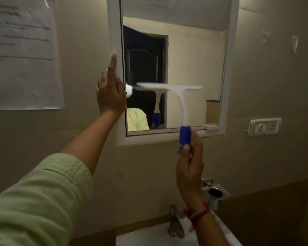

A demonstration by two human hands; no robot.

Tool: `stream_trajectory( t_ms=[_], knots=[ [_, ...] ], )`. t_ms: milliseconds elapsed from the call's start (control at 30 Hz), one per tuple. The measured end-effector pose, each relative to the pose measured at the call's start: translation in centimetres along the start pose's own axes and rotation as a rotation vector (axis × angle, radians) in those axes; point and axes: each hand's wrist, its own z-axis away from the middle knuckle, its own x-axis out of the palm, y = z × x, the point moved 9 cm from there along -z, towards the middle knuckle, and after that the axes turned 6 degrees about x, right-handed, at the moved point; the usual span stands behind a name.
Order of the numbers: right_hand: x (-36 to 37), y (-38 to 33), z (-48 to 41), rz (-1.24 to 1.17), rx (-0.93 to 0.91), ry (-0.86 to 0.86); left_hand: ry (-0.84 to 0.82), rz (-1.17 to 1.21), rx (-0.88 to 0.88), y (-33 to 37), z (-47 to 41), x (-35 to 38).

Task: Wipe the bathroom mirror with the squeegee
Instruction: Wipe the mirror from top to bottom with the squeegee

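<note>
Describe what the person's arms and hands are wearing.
The left arm has a loose pale green sleeve, pushed up so the forearm is bare. The left hand is bare, with no ring or glove visible. The right hand is bare too; a red thread is tied round its wrist. No sleeve shows on the right.

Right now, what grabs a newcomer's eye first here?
The white squeegee with its blue handle, held up at mid-mirror by the right hand. Next, the left hand pressed on the white mirror frame at its left edge. A blurred paper notice hangs on the wall, far left.
</note>
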Motion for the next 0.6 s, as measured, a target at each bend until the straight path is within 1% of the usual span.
stream_trajectory(
  t_ms=[100,167,267,333,467,600],
  knots=[
    [-0.4,-2.7,-5.3,-0.037,-0.029,0.000,-0.007,0.010,0.011,0.0,0.1,0.0],
    [-0.4,-4.8,-8.4,-0.027,-0.085,-0.010,-0.021,0.018,0.002,-0.1,0.1,0.1],
    [-0.6,-7.6,-12.8,-0.016,-0.145,0.020,-0.034,0.022,0.002,0.0,0.1,0.1],
    [-0.8,-9.4,-15.4,0.007,-0.185,0.047,-0.035,0.020,0.014,0.1,0.1,0.2],
    [-0.3,-13.1,-19.6,0.096,-0.342,0.063,-0.002,0.019,0.038,0.2,0.1,0.0],
    [0.7,-14.5,-22.3,0.167,-0.363,0.045,-0.002,-0.002,0.066,0.4,0.1,0.0]
  ],
)
